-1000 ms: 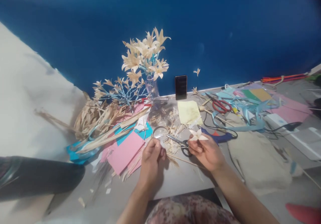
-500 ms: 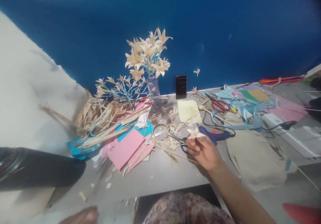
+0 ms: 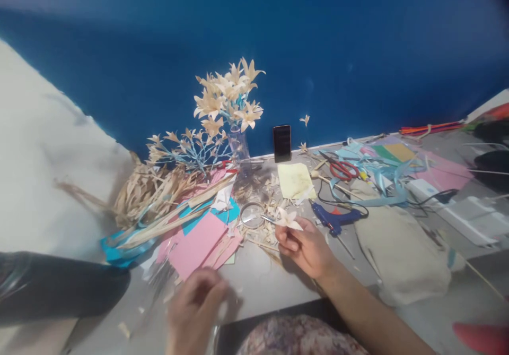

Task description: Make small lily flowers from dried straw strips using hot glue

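My right hand (image 3: 304, 249) pinches a pale cream artificial flower (image 3: 289, 218), its pointed petals spread above my fingertips. Scissors (image 3: 268, 218) lie partly hidden behind the flower. Lower left, my left hand (image 3: 201, 296) is smeared by motion, its fingers curled over the desk close to the pink paper (image 3: 199, 241); whether it holds anything does not show. Beyond my right hand lie a roll of tape (image 3: 252, 215) and scattered husk scraps (image 3: 264, 235). A blue glue gun (image 3: 336, 218) rests to the right of that hand.
Cream flowers (image 3: 228, 92) stand in a clear vase (image 3: 238, 145) against the blue wall. A phone (image 3: 282, 144) leans upright beside it. Dried husks (image 3: 147, 190) pile at left, near a dark cylinder (image 3: 59, 286). Rightward lie red-handled scissors (image 3: 344, 171), ribbon (image 3: 387, 200) and beige cloth (image 3: 401, 254).
My right hand has moved left and a little nearer with the flower, away from the glue gun. My left hand has risen from the bottom edge and moved right over the desk.
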`<control>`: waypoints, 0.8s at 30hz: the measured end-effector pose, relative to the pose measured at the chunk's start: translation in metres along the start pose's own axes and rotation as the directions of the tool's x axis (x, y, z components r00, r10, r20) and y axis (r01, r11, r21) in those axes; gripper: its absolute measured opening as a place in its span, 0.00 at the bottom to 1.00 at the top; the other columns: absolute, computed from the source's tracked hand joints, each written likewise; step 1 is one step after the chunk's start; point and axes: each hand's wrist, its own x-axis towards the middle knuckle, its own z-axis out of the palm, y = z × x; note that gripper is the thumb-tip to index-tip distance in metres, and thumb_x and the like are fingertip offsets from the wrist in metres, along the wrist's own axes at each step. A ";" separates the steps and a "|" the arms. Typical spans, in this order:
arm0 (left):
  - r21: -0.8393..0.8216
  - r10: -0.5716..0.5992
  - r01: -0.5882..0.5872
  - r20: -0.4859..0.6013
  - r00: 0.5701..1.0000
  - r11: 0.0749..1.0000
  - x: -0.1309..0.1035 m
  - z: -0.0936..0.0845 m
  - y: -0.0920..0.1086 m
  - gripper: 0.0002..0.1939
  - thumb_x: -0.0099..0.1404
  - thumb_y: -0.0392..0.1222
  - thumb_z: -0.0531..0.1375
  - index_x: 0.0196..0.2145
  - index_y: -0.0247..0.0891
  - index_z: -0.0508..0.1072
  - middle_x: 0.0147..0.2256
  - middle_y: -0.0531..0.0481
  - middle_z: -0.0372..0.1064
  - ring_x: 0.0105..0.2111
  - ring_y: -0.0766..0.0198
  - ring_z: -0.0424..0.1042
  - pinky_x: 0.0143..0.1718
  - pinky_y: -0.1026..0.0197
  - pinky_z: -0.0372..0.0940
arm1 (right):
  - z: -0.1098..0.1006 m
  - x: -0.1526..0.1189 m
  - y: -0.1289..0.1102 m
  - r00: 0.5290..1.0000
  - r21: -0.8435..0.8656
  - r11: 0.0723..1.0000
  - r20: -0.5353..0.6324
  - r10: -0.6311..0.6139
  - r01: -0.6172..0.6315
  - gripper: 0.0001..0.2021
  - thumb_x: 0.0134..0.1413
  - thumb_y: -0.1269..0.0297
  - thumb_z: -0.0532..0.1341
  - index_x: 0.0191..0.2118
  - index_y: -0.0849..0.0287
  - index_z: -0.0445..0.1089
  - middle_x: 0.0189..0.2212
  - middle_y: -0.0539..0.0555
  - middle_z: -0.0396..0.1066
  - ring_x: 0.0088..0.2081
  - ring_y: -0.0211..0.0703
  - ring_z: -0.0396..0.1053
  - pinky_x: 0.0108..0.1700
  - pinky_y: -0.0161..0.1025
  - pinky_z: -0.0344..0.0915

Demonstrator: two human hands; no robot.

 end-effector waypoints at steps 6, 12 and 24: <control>-0.160 0.093 -0.034 0.379 0.921 0.987 0.032 0.103 0.025 0.08 0.57 0.42 0.66 0.24 0.37 0.80 0.22 0.47 0.75 0.24 0.58 0.72 0.30 0.60 0.67 | -0.004 -0.014 -0.004 0.988 -0.124 0.980 -0.012 -0.156 0.153 0.22 0.56 0.50 0.66 0.22 0.60 0.62 0.14 0.44 0.55 0.18 0.29 0.46 0.22 0.32 0.43; -0.244 0.104 -0.001 0.410 0.906 0.970 0.036 0.119 0.019 0.11 0.55 0.38 0.68 0.39 0.43 0.82 0.41 0.46 0.75 0.38 0.58 0.73 0.39 0.61 0.68 | -0.016 -0.007 -0.002 0.986 -0.134 0.982 -0.080 -0.145 0.133 0.23 0.52 0.47 0.68 0.21 0.59 0.61 0.14 0.42 0.52 0.18 0.30 0.45 0.22 0.32 0.44; -0.316 0.134 -0.032 0.305 0.943 0.948 0.036 0.123 0.010 0.04 0.53 0.34 0.68 0.28 0.40 0.80 0.36 0.49 0.68 0.37 0.61 0.69 0.39 0.63 0.65 | -0.013 -0.005 0.006 0.979 -0.406 0.905 -0.094 -0.180 0.127 0.21 0.56 0.47 0.63 0.26 0.62 0.71 0.16 0.46 0.60 0.19 0.31 0.50 0.22 0.32 0.45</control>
